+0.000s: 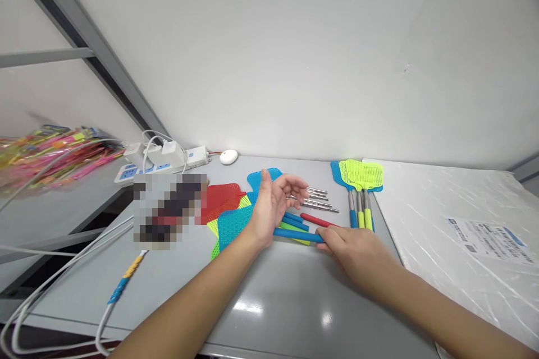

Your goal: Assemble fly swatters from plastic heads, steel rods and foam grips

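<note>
My right hand (357, 255) is closed on the end of a blue handle (298, 234), which lies nearly level above the table. My left hand (273, 207) is open, palm turned up and sideways, thumb raised and fingers loosely curled with nothing seen in them. Under and beside it lie loose fly swatter heads: a blue one (236, 227), a red one (221, 202) and others in green and yellow. Several thin metal rods (318, 203) lie behind my hands. A red handle (318, 220) and more blue handles (295, 219) rest between the hands, partly hidden.
Several fly swatters (362, 176) with handles lie at the right, beside a plastic-wrapped white board (442, 207). At the left are a power strip (126, 174), cables, a pixelated object (168, 213) and a white round device (228, 157). Bagged colourful items (63, 154) lie far left.
</note>
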The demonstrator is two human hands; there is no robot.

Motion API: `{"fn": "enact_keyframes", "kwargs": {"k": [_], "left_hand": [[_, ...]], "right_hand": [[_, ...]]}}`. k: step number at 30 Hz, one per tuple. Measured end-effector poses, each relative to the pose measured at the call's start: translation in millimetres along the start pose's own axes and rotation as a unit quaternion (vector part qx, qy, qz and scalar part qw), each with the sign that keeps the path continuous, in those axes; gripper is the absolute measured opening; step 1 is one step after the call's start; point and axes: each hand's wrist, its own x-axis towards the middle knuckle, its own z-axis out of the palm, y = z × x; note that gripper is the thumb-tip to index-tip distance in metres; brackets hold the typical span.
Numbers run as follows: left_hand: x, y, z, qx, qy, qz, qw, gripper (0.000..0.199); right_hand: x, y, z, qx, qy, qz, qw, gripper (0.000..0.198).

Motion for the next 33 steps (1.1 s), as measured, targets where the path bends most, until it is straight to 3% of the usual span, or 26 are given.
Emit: {"fn": "enact_keyframes", "kwargs": {"k": [3, 6, 8, 10, 12, 13, 16, 18, 20, 24, 26, 29, 33], "left_hand": [[1.7, 2.1, -4.5, 0.051, 0.020, 0.000, 0.998, 0.073], [-2.0, 10.9, -8.3, 0.207, 0.040, 0.047, 0.976, 0.058], [-6.8, 17.7, -8.8, 0.358, 0.008, 0.085, 0.930, 0.044], [-11.4, 21.8, -7.0, 0.495, -0.078, 0.110, 0.859, 0.037], [-14.6, 21.4, -2.9, 0.570, -0.162, 0.127, 0.796, 0.039], [-15.7, 19.6, -0.3, 0.587, -0.186, 0.129, 0.777, 0.040], [-18.3, 11.0, 7.8, 0.596, -0.192, 0.109, 0.772, 0.041], [-20.1, 5.0, 12.5, 0.584, -0.188, 0.095, 0.784, 0.040], [-21.8, 0.0, 16.7, 0.569, -0.194, 0.101, 0.793, 0.038], [-24.1, -5.9, 24.2, 0.548, -0.230, 0.160, 0.788, 0.037], [-24.2, -6.6, 24.8, 0.537, -0.246, 0.187, 0.785, 0.036], [-21.9, -5.3, 18.2, 0.532, -0.239, 0.210, 0.785, 0.037], [-16.1, -1.4, 3.0, 0.539, -0.177, 0.210, 0.796, 0.040]], "right_hand": [[2.8, -3.1, -1.6, 0.039, 0.019, 0.008, 0.999, 0.023], [3.7, -3.0, -9.2, 0.140, 0.020, 0.042, 0.989, 0.030], [2.8, 1.8, -17.9, 0.226, 0.005, 0.092, 0.970, 0.030], [1.4, 10.7, -29.4, 0.306, -0.003, 0.147, 0.941, 0.021], [-0.1, 22.0, -42.7, 0.380, 0.005, 0.198, 0.904, 0.013], [-0.9, 27.9, -49.5, 0.414, 0.011, 0.223, 0.883, 0.015], [-2.0, 42.8, -67.4, 0.489, 0.001, 0.284, 0.825, 0.023], [-0.2, 47.5, -75.7, 0.517, -0.003, 0.288, 0.806, 0.025], [4.2, 45.5, -81.3, 0.518, 0.023, 0.266, 0.813, 0.025], [13.8, 21.3, -84.7, 0.415, 0.093, 0.217, 0.879, 0.026], [14.1, 5.3, -81.2, 0.381, 0.105, 0.196, 0.897, 0.029], [7.0, -13.2, -69.2, 0.349, 0.155, 0.192, 0.904, 0.030], [-4.0, -24.2, -47.7, 0.309, 0.215, 0.193, 0.906, 0.028]]}}
